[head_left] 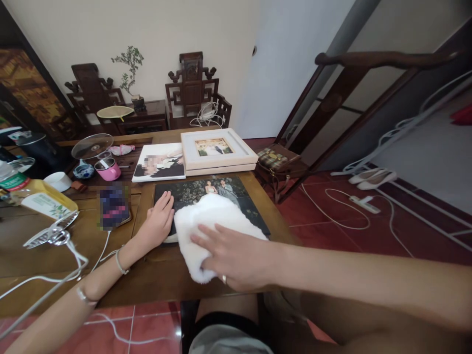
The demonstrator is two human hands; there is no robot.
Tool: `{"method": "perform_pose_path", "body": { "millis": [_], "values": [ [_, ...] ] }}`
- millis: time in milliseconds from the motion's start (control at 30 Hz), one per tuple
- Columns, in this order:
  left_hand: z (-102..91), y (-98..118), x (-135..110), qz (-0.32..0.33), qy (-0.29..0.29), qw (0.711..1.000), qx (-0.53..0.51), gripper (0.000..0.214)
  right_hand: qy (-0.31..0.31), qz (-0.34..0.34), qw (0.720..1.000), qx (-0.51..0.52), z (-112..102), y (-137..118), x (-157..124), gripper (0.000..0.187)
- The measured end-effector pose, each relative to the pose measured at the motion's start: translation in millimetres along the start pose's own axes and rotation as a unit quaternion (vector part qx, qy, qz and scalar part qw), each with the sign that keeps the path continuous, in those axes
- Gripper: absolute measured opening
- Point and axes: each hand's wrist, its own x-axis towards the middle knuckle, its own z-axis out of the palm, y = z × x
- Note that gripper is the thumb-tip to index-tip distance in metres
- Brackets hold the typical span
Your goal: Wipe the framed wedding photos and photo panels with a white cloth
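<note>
A dark photo panel [191, 190] showing a couple lies flat near the table's front edge. Over its lower part spreads a fluffy white cloth [201, 214]. My right hand [236, 253] presses on the cloth from above, fingers spread over it and the thumb dug into a fold. At the panel's left edge rests my left hand [160, 219], its fingers stretched out against the panel and holding nothing. Behind the panel lie a light-framed picture [221, 147] on a similar flat piece and a white-edged photo panel [159, 162].
Left on the wooden table [143, 275] are a phone [114, 206] on a cable, a yellow liquid bottle [47, 196], a metal butterfly-shaped stand [55, 233], a pink mug [108, 169] and a glass lid [92, 146]. A wooden chair [342, 88] holding a bag [276, 160] stands right.
</note>
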Motion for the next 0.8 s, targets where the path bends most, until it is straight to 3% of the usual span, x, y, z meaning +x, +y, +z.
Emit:
{"method": "perform_pose_path", "body": {
  "millis": [133, 300, 667, 800],
  "values": [
    [1.1, -1.3, 0.6, 0.003, 0.002, 1.0, -0.001, 0.049, 0.017, -0.03, 0.999, -0.016, 7.1, -10.9, -7.3, 0.027],
    [2.5, -2.8, 0.6, -0.003, -0.003, 1.0, 0.006, 0.05, 0.022, -0.002, 1.0, 0.009, 3.2, -3.2, -1.6, 0.026],
    [11.6, -8.1, 1.6, 0.012, 0.026, 1.0, 0.0, 0.048, -0.016, 0.066, 0.995, -0.079, 0.0, 77.2, 40.0, 0.038],
    [11.6, -9.7, 1.4, 0.015, 0.032, 0.999, -0.004, 0.048, -0.02, 0.101, 0.989, -0.11, -0.3, 93.5, 57.7, 0.043]
  ]
}}
